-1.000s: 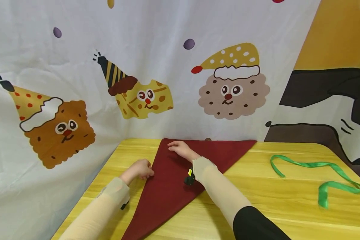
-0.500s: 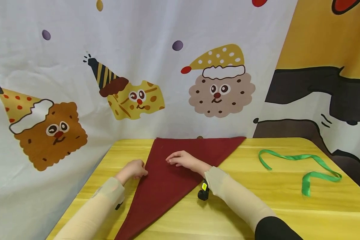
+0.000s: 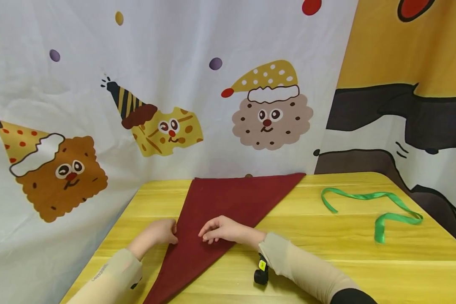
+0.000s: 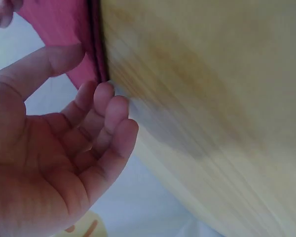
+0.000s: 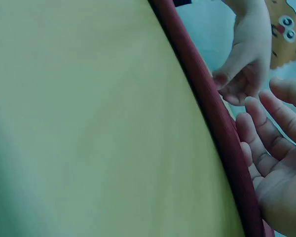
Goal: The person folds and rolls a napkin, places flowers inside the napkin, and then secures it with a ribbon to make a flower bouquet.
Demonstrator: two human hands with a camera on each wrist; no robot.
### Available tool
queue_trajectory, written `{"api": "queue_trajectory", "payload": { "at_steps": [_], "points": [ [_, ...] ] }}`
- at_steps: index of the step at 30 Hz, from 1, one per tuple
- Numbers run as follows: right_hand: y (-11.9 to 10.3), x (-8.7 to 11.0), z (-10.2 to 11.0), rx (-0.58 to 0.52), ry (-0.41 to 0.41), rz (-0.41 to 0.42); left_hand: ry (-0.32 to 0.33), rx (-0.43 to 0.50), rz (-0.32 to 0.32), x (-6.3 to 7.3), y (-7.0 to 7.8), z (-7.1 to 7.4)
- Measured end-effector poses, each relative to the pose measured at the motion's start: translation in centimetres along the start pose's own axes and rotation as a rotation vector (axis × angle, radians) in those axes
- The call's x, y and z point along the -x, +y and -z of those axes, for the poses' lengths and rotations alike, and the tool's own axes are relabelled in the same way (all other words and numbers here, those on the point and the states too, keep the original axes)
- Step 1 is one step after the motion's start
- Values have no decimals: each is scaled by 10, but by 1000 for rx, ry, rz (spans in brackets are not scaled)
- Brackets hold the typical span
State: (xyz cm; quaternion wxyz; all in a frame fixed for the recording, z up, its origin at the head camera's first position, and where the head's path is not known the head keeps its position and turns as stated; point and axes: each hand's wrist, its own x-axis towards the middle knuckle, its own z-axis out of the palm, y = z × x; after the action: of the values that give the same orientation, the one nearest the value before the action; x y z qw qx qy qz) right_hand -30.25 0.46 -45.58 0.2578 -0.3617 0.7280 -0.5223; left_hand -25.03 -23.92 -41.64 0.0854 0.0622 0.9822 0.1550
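A dark red cloth (image 3: pixel 213 198), folded into a triangle, lies flat on the wooden table. At its left edge is my left hand (image 3: pixel 160 232), with the thumb tip right at the folded edge. The left wrist view shows a gap between that thumb and the loosely bent fingers (image 4: pixel 119 133). Over the middle of the cloth is my right hand (image 3: pixel 224 230), palm turned toward the left hand. Its fingers (image 5: pixel 274 136) are relaxed and hold nothing, close above the red fabric in the right wrist view.
A green ribbon (image 3: pixel 397 216) lies in a loose curve on the right of the table (image 3: pixel 308 253). Behind the table hangs a white curtain (image 3: pixel 213 25) printed with cartoon biscuits and cheese. A black camera (image 3: pixel 261 274) is strapped under the right wrist.
The right hand has come from the cloth's far part toward me, down to its middle. The left hand has slid toward me along the left edge. The view has shifted right; the cloth stays flat.
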Motion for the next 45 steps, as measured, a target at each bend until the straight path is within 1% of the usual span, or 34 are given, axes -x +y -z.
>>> {"api": "queue_trajectory", "payload": {
  "at_steps": [2, 4, 8, 10, 13, 15, 17, 20, 24, 27, 30, 34, 37, 39, 43, 45],
  "points": [
    [-2, 0, -8, -9, -30, 13, -21, 1, -27, 8, 1, -1],
    [-5, 0, -14, -17, -54, 24, -47, 6, -80, 15, 2, -1],
    [-11, -1, -24, -43, -98, 37, -97, 14, -244, 25, 1, 2],
    [-15, -1, -29, -46, -128, 40, -136, 35, -311, 29, -1, 4],
    [-19, -2, -37, -31, -185, 53, -209, 64, -372, 36, -3, 7],
    [-22, -2, -41, 1, -225, 68, -263, 85, -404, 41, -5, 8],
    [-24, -3, -45, 40, -262, 90, -300, 99, -432, 47, -5, 10],
    [-27, -4, -51, 96, -312, 109, -332, 124, -434, 55, -7, 11],
    [-32, -3, -61, 123, -355, 102, -330, 141, -418, 62, -11, 8],
    [-36, -1, -69, 144, -366, 86, -332, 157, -413, 66, -13, 4],
    [-40, 2, -78, 142, -378, 59, -327, 167, -410, 70, -16, 1],
    [-43, 3, -88, 104, -385, 14, -303, 163, -417, 79, -18, -1],
    [-44, 3, -94, 104, -371, -7, -293, 158, -417, 85, -19, 0],
    [-44, 4, -97, 123, -345, -1, -293, 160, -402, 88, -19, 0],
    [-39, 7, -102, 201, -267, 38, -288, 176, -388, 90, -23, -1],
    [-37, 9, -104, 243, -230, 56, -289, 190, -394, 89, -26, -2]
  ]
}}
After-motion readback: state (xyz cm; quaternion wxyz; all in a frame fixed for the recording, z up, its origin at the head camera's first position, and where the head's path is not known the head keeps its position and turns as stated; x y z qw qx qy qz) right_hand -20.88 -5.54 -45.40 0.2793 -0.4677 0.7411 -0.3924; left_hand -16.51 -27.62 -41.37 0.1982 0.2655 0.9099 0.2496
